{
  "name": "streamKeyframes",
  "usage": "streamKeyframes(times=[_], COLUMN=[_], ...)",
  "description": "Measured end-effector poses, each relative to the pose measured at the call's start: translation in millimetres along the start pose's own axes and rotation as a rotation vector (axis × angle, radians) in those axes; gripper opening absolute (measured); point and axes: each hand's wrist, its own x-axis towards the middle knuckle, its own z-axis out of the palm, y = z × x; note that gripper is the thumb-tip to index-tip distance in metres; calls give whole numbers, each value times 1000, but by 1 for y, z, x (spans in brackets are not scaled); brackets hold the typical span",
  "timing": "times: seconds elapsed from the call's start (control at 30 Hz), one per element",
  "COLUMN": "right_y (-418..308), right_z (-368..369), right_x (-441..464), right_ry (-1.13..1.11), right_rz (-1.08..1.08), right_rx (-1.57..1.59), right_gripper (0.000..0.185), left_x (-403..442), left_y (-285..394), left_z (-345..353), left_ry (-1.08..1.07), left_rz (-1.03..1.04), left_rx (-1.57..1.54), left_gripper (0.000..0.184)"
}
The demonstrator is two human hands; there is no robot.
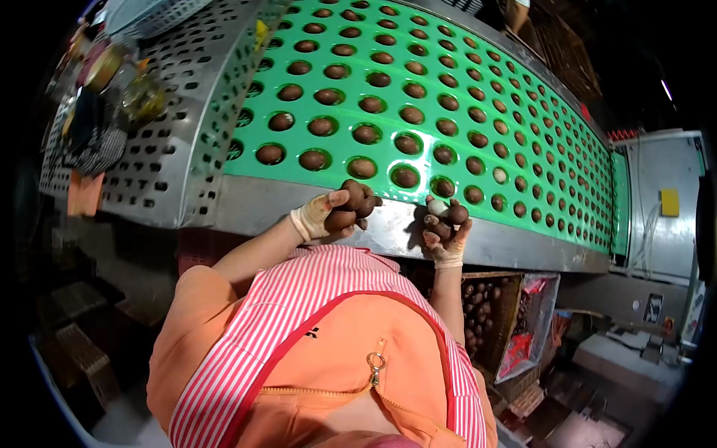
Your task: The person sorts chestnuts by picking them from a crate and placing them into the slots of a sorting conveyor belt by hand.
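Note:
My left hand [317, 216], in a pale glove or wrap that leaves the fingertips bare, is closed round several dark brown eggs [357, 198] above the steel edge. To its right, my right hand [448, 246], wrapped the same way, holds a small cluster of eggs with the palm turned up: one whitish egg [438, 207] and brown ones, including a brown egg [458, 214]. Both hands are by the near side of a green panel [340, 149] with rows of round hollows. Brown eggs sit in most hollows, and a pale egg [500, 175] lies among them.
A steel ledge [388, 230] runs along the panel's front. Left stands a perforated metal guard [213, 104] with jars [143, 97] on it. Below my right arm is a crate [509, 302] of brown eggs. A metal cabinet [665, 179] stands right. Another person's arm [515, 16] shows at the far side.

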Motion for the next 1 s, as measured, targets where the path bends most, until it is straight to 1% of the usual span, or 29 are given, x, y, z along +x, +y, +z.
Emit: streamKeyframes(times=[0.07, 0.1, 0.17, 0.23, 0.37, 0.47, 0.5, 0.53, 0.57, 0.67, 0.7, 0.77, 0.8, 0.83, 0.87, 0.93, 0.97, 1.0], right_y=[-1, 0, 0, -1, 4, 15, 20, 27, 36, 57, 65, 76, 85, 95, 104, 115, 124, 124], right_z=[-2, -1, 3, 6, 14, 21, 19, 20, 24, 16, 12, 6, 8, 11, 16, 55, 69, 79], right_x=[1, 1, 2, 2, 3, 8, 12, 14, 19, 32, 37, 43, 46, 51, 55, 66, 75, 90], right_ry=[17, 25, 42, 59, 172, 225, 143, 158, 141, 93, 80, 97, 108, 73, 152, 309, 408, 354], right_rz=[-7, -6, -6, -10, -27, -25, 11, 16, 14, -8, -16, -36, -48, -62, -47, -17, -26, 13], right_rx=[-29, -3, 12, -8, -5, -76, -3, 3, -4, -21, -29, -71, -94, -75, -113, -190, -420, -724], right_gripper=[81, 82, 84, 86, 89, 86, 85, 84, 85, 85, 85, 86, 86, 81, 77, 68, 52, 47], left_x=[1, 0, 2, 3, -1, -10, -14, -17, -21, -30, -31, -34, -41, -47, -53, -70, -83, -87], left_y=[-3, 4, 4, 7, 8, 16, 15, 15, 16, 25, 27, 21, 25, 29, 34, 64, 89, 105], left_z=[-1, 6, 6, 14, 5, -13, -16, -21, -29, -47, -50, -76, -83, -91, -98, -110, -122, -137], left_ry=[-19, -33, -75, -55, 20, -46, -4, 39, 17, 23, 18, -22, -15, -8, -1, 74, 188, 254], left_rz=[-3, -29, -12, 30, 18, -43, -26, -6, 29, -18, 5, 30, 31, 32, 32, 68, 13, 60], left_rx=[-34, -20, 16, 43, -10, -56, -81, -104, -129, -123, -141, -72, -33, 6, 45, 246, 425, 634], left_gripper=[77, 75, 73, 74, 78, 79, 80, 82, 81, 56, 56, 69, 71, 72, 73, 69, 64, 47])
